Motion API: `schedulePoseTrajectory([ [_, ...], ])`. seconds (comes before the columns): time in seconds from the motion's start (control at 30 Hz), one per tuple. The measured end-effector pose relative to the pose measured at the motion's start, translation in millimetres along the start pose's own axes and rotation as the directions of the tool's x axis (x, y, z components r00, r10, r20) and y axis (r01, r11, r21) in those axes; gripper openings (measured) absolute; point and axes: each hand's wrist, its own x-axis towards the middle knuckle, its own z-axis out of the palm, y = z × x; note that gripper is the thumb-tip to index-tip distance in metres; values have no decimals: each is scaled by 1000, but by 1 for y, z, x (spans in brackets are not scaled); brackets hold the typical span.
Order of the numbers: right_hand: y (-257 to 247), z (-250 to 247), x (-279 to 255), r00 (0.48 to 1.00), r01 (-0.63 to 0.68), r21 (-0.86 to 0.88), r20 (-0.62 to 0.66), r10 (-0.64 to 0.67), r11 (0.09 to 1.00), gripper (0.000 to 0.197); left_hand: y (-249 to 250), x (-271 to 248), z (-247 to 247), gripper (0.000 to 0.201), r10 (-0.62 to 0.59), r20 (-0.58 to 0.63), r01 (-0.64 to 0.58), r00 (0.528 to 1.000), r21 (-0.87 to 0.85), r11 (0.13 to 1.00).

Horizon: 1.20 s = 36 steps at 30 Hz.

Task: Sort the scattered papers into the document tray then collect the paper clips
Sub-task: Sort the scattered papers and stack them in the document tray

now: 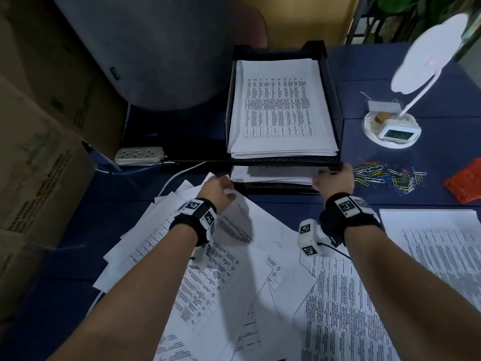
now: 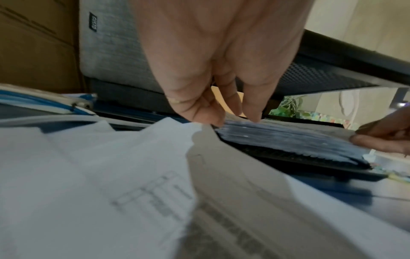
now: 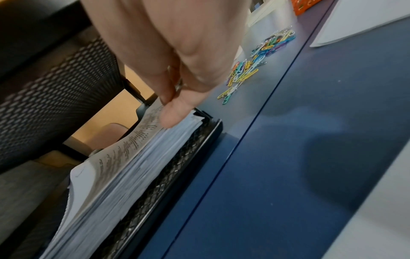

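A black mesh two-tier document tray point(image 1: 336, 100) stands at the back of the blue desk. Its top tier holds a printed stack point(image 1: 281, 105). The lower tier holds another paper stack point(image 1: 273, 175), thick in the wrist views point(image 2: 288, 138) point(image 3: 124, 166). My left hand point(image 1: 218, 187) point(image 2: 233, 119) pinches that stack's front left corner. My right hand point(image 1: 334, 181) point(image 3: 170, 112) pinches its front right corner, thumb on the top sheet. Scattered printed papers point(image 1: 221, 256) cover the desk under my forearms. Coloured paper clips point(image 1: 387, 175) point(image 3: 255, 64) lie loose to the right of the tray.
More sheets point(image 1: 442, 246) lie at the front right. An orange container point(image 1: 466, 181) sits beyond the clips, and a white lamp base with a clock point(image 1: 390, 126) behind them. A power strip point(image 1: 139, 155), cables and cardboard boxes point(image 1: 33, 152) crowd the left side.
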Motion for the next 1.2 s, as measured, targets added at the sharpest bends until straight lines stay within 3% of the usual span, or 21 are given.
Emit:
schedulePoseTrajectory([
  [0.07,5,2,-12,994,40,-112,-95,-51,993,14,-14,-7,-4,26,-56,67,40,996,209,977],
  [0.1,9,5,-20,994,71,-186,-66,-84,980,10,-21,-11,-7,30,-102,55,83,993,282,956],
  [0.17,18,13,-39,984,128,-250,155,-91,960,7,-36,-18,-15,41,-217,36,191,975,353,916],
  [0.23,28,21,-60,906,185,-303,422,-42,935,18,-53,-24,-22,57,-295,92,237,951,393,889],
  [0.33,33,30,-97,699,299,-417,708,100,858,9,-76,-31,-33,77,-352,111,274,929,432,859],
  [0.4,34,33,-117,586,497,-513,793,165,700,31,-89,-36,-42,88,-401,58,335,914,449,829],
  [0.5,33,39,-141,526,767,-551,833,169,330,63,-110,-45,-49,102,-504,72,435,861,413,800],
  [0.53,33,44,-147,510,806,-536,844,165,251,68,-116,-48,-49,103,-512,84,442,855,398,804],
  [0.6,35,53,-156,503,824,-532,845,181,196,68,-121,-52,-49,101,-497,80,435,864,378,817],
  [0.77,40,66,-162,559,741,-615,787,260,269,49,-124,-60,-51,102,-478,-6,461,878,278,843],
  [0.87,41,63,-159,538,735,-602,798,272,311,33,-126,-63,-60,69,-460,-116,473,880,153,868],
  [0.93,39,58,-155,535,714,-602,799,275,357,23,-124,-63,-66,47,-443,-102,451,891,77,889],
  [1.0,34,54,-151,562,673,-616,785,259,410,27,-116,-65,-70,29,-362,-49,351,931,-156,923],
  [1.07,29,48,-147,592,612,-596,781,198,520,42,-96,-71,-75,10,-234,23,224,972,-385,895],
  [1.13,23,45,-146,596,519,-487,795,110,703,57,-79,-72,-79,10,-131,71,149,989,-494,857],
  [1.2,20,44,-144,614,433,-365,789,26,824,56,-66,-70,-81,13,-73,77,103,994,-544,833],
])
